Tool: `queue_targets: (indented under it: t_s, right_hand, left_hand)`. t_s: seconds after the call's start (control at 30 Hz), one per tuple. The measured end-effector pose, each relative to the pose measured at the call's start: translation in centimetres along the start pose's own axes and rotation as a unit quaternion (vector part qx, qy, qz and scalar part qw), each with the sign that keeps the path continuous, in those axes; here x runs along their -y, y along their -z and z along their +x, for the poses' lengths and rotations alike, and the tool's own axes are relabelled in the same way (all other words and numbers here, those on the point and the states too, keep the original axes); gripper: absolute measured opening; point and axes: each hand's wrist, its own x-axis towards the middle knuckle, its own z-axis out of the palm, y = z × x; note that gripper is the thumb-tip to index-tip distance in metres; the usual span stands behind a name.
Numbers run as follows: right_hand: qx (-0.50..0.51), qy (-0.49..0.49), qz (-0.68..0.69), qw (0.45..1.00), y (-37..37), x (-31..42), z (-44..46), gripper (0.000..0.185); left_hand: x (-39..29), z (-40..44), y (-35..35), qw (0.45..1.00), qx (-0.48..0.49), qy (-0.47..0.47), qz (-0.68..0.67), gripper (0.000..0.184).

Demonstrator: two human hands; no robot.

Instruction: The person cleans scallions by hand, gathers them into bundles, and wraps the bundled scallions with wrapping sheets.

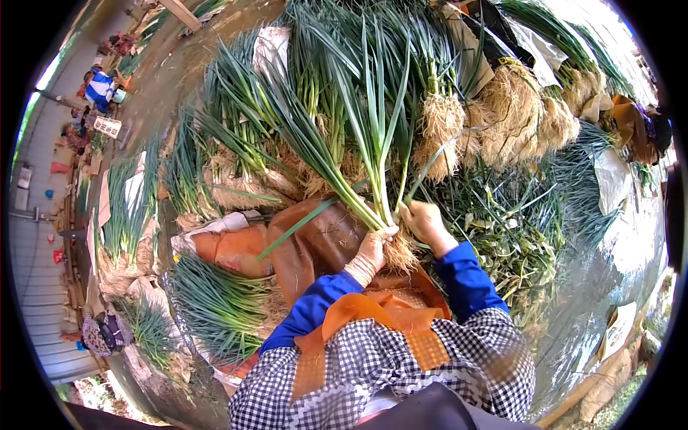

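My left hand (373,252) is wrapped round the white lower stems of a small bunch of spring onions (378,158). Their long green leaves fan upward, and the pale roots (401,252) hang beside my fingers. Close by on the right, my right hand (428,223) is closed, with a thin leaf (428,170) sticking up from its fingers. Part of that grip is hidden. An orange-brown apron (315,236) covers my lap beneath both hands.
Large rooted spring onion bundles (438,132) stand in front. Loose trimmed leaves (509,244) lie in a heap at right. Another pile of spring onions (215,304) rests at left. Farther left, a person in blue and white (100,89) is among others.
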Motion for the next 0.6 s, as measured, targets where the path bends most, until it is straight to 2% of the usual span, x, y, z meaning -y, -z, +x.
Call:
queue_targets:
  t_s: [0.03,0.07,0.1,0.17,0.2,0.23,0.27,0.3,0.33,0.37,0.43,0.5,0.53,0.57,0.6]
  right_hand:
    - [-0.006,0.017,0.133,0.991,1.1,0.4,-1.7,0.036]
    - [0.031,-0.044,0.324,0.944,2.1,-0.1,-3.5,0.036]
    - [0.078,-0.125,0.514,0.845,2.7,-0.1,-5.9,0.036]
    - [0.023,-0.158,0.422,0.892,7.2,-1.5,-6.6,0.035]
    - [0.075,-0.209,0.293,0.930,7.5,-3.3,-6.8,0.036]
    - [0.125,-0.255,0.159,0.945,7.1,-5.1,-6.7,0.038]
    - [0.300,-0.139,-0.252,0.910,6.4,-6.8,-5.9,0.043]
    - [0.329,-0.174,-0.252,0.893,6.5,-5.5,-5.4,0.050]
    - [0.200,-0.153,-0.082,0.964,5.7,-4.8,-4.4,0.049]
    - [0.070,-0.125,0.095,0.985,4.5,-4.0,-4.1,0.049]
    - [0.030,-0.037,0.101,0.994,3.9,0.0,-1.8,0.047]
    - [0.118,-0.026,0.118,0.986,3.2,1.8,-0.4,0.041]
    - [0.107,0.072,0.063,0.990,2.0,1.4,0.1,0.035]
    - [0.071,0.127,-0.060,0.988,0.3,1.0,0.1,0.030]
    - [0.067,0.145,0.034,0.987,0.4,0.9,-0.5,0.028]
  left_hand:
    - [0.3,0.3,0.2,1.000,-0.004,-0.002,-0.013,0.036]
    - [0.4,0.5,0.3,1.000,-0.008,-0.006,-0.025,0.033]
    - [0.1,-1.5,0.7,0.999,-0.031,0.008,-0.026,0.033]
    - [-1.4,-1.7,-1.4,0.998,0.025,0.034,-0.055,0.033]
    - [-1.6,-1.9,-1.9,0.998,0.034,0.029,-0.051,0.036]
    - [-2.6,-3.2,-4.1,0.997,0.007,0.030,-0.066,0.040]
    - [-2.7,-3.3,-4.1,0.996,0.027,0.044,-0.074,0.038]
    - [-2.8,-3.1,-4.2,0.994,0.048,0.055,-0.081,0.037]
    - [-2.9,-2.2,-3.9,0.994,0.052,0.052,-0.081,0.037]
    - [-2.6,-1.8,-3.3,0.995,0.052,0.054,-0.071,0.034]
    - [-1.4,-2.0,-2.2,0.996,0.035,0.048,-0.069,0.026]
    - [-2.3,-2.8,-3.3,0.998,0.023,0.039,-0.042,0.025]
    - [-2.3,-2.5,-2.4,0.996,0.022,0.059,-0.058,0.024]
    - [-1.9,-2.3,-1.5,0.996,0.018,0.058,-0.059,0.024]
    - [-1.9,-2.4,-1.3,0.997,-0.009,0.052,-0.062,0.024]
